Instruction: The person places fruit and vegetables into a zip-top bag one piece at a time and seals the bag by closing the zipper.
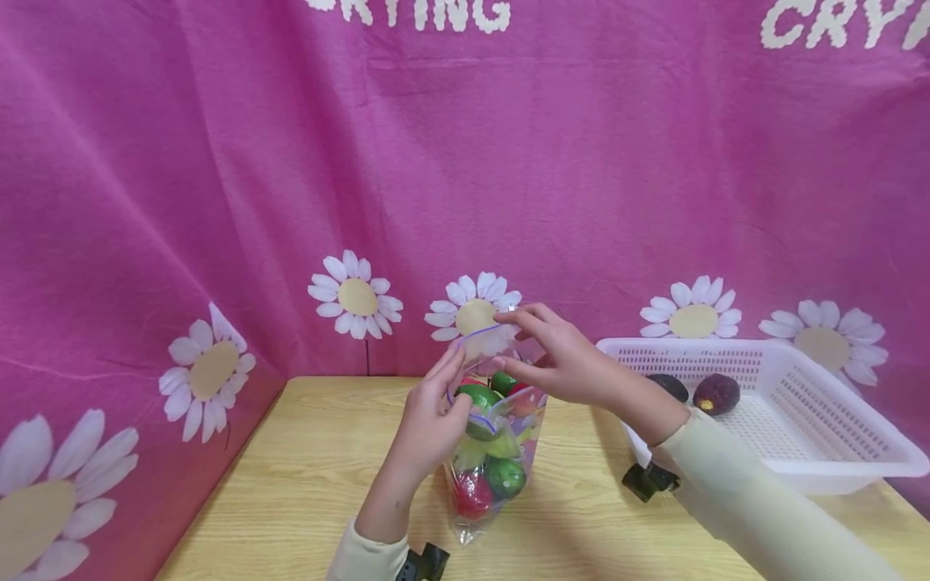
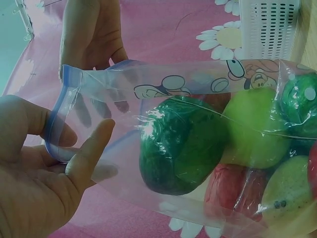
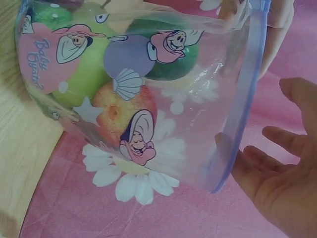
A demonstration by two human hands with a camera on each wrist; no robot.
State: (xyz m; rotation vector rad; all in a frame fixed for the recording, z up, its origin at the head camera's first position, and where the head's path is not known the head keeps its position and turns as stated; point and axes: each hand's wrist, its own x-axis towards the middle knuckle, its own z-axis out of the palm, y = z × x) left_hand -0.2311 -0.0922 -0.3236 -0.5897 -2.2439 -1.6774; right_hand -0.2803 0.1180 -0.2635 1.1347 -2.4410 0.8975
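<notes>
A clear zip bag [image 1: 468, 528] with a blue-edged mouth and cartoon prints stands on the table, filled with several toy-like fruits. Among them are a large dark-green fruit [image 2: 181, 148], a yellow-green round fruit [image 2: 255, 129], a red fruit [image 1: 472, 494] and a reddish-yellow fruit [image 3: 119, 111]. At the mouth's left side, my left hand [image 1: 433, 413] pinches the rim between thumb and fingers. My right hand [image 1: 559, 359] is at the opposite side, fingers spread, a fingertip touching the rim in the right wrist view. Clear plastic partly blurs the fingers behind it.
On the right of the wooden table [image 1: 312, 484] stands a white perforated basket [image 1: 835, 476]. Inside it lie a dark oval fruit [image 1: 667, 386] and a dark purple fruit [image 1: 717, 395]. A pink daisy-printed cloth [image 1: 581, 202] hangs behind the table.
</notes>
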